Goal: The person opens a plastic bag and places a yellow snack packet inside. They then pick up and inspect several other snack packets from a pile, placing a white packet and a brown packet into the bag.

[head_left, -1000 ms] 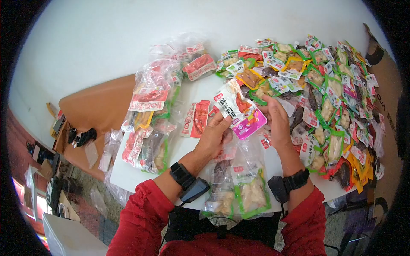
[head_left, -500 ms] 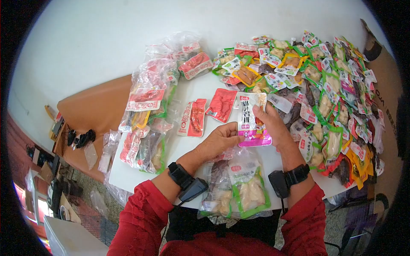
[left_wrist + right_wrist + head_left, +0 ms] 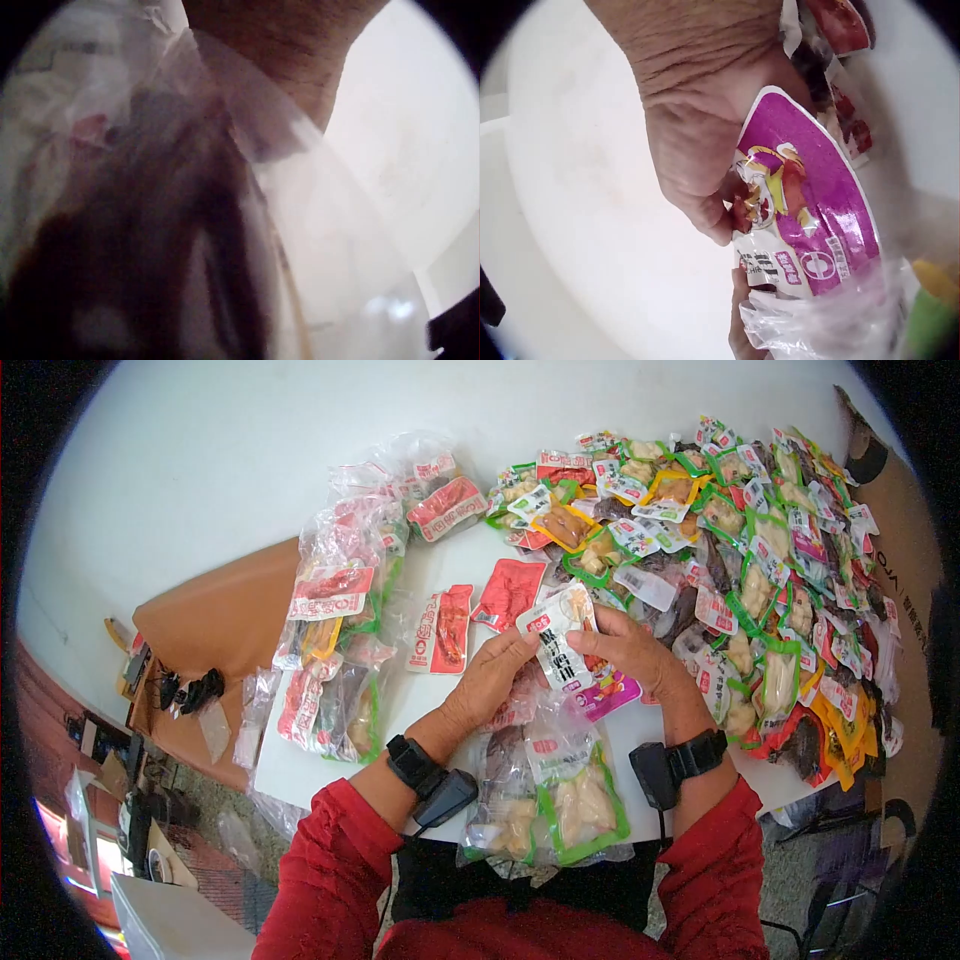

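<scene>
Left grip [image 3: 492, 675] and right grip [image 3: 635, 650], both on the packet [image 3: 556, 660]!
The right pinches it, thumb across the front; the left pinches its near side edge, fingers partly hidden. It sits tilted between them, the clear bag [image 3: 568, 712] just bodyward. Red packets [image 3: 508, 595] lie on the surface [image 3: 412, 705] beyond the left grip, the heap [image 3: 730, 560] right of the right.
</scene>
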Motion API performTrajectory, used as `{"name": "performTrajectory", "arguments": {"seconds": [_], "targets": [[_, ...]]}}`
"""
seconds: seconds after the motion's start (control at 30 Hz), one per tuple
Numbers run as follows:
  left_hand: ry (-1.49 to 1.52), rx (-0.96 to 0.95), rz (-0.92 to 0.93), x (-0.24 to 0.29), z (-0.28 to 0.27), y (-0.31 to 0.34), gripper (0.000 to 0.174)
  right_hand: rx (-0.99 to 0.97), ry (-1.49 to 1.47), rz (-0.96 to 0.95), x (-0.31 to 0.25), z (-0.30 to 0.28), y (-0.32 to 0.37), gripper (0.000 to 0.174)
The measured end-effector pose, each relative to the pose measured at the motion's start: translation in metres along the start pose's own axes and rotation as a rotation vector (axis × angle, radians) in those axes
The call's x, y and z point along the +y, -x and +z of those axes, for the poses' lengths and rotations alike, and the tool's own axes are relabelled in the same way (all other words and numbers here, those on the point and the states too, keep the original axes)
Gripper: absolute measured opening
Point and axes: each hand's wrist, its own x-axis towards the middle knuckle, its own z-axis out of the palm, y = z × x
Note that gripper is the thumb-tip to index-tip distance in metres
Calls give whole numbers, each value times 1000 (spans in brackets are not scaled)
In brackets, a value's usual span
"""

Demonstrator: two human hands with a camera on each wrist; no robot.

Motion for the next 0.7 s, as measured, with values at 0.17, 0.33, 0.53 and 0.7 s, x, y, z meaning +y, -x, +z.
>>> {"name": "performTrajectory", "arguments": {"seconds": [0.17, 0.33, 0.53, 0.7], "targets": [[18, 14, 29, -2, 0, 0, 34, -4, -19, 92, -2, 0, 0, 40], [-3, 26, 16, -1, -1, -1, 34, 82, -146, 156, -2, 10, 3, 46], [41, 40, 2, -16, 0, -7, 22, 5, -42, 228, 8, 4, -3, 47], [107, -28, 44, -8, -1, -3, 19, 34, -135, 161, 21, 5, -8, 37]]}}
